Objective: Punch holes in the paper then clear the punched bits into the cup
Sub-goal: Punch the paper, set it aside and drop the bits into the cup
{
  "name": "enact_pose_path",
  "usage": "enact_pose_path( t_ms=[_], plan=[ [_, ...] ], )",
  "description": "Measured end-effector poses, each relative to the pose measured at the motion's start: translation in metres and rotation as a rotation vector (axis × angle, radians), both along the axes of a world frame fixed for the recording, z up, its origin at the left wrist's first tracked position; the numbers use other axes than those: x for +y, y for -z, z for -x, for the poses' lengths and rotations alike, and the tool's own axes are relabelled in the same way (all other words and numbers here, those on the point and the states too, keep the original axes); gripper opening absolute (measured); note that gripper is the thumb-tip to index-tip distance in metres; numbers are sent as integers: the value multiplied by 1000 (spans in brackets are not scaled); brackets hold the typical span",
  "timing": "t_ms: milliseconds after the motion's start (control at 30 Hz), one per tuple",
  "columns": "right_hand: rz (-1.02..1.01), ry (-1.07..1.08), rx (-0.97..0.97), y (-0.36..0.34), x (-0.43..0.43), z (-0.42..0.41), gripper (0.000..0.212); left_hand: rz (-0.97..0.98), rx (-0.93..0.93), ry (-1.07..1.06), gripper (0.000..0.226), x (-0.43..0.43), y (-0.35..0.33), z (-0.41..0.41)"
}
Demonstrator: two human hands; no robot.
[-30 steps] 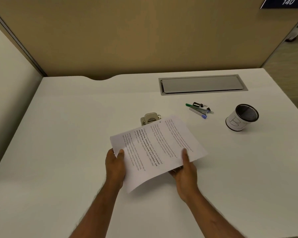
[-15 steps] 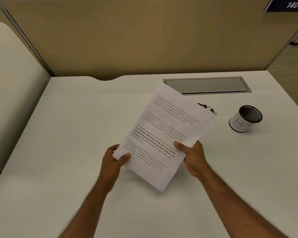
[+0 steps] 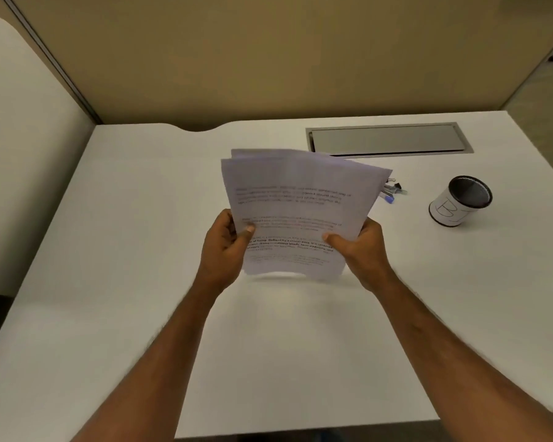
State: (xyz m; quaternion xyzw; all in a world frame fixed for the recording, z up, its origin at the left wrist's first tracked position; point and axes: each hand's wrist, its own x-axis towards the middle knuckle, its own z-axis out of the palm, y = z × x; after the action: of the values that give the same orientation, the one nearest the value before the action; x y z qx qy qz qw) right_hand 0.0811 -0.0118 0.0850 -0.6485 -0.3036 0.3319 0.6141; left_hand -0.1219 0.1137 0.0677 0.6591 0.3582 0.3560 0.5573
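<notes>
Paper (image 3: 296, 199) blurring, printed text unreadable. Sheets hiding fingers of left hand (image 3: 225, 247) and right hand (image 3: 363, 250), only thumbs showing in front. Paper covering part of pens (image 3: 391, 193) and clip beside them; clip too small to tell. Forearms running off bottom edge. Surface (image 3: 109, 282) cutting off at left and right edges.
</notes>
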Motion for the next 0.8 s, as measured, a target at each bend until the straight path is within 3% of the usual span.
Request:
enact_pose_path(
  t_ms=[167, 500, 800],
  plan=[
    [-44, 30, -95, 5, 0, 7, 41, -65, 27, -80, 32, -18, 19, 0],
    [-103, 77, -89, 0, -1, 20, 31, -210, -39, -175, 32, -36, 9, -6],
    [-95, 41, -102, 5, -5, 27, 32, -185, -50, -226, 29, -38, 7, -4]
  ],
)
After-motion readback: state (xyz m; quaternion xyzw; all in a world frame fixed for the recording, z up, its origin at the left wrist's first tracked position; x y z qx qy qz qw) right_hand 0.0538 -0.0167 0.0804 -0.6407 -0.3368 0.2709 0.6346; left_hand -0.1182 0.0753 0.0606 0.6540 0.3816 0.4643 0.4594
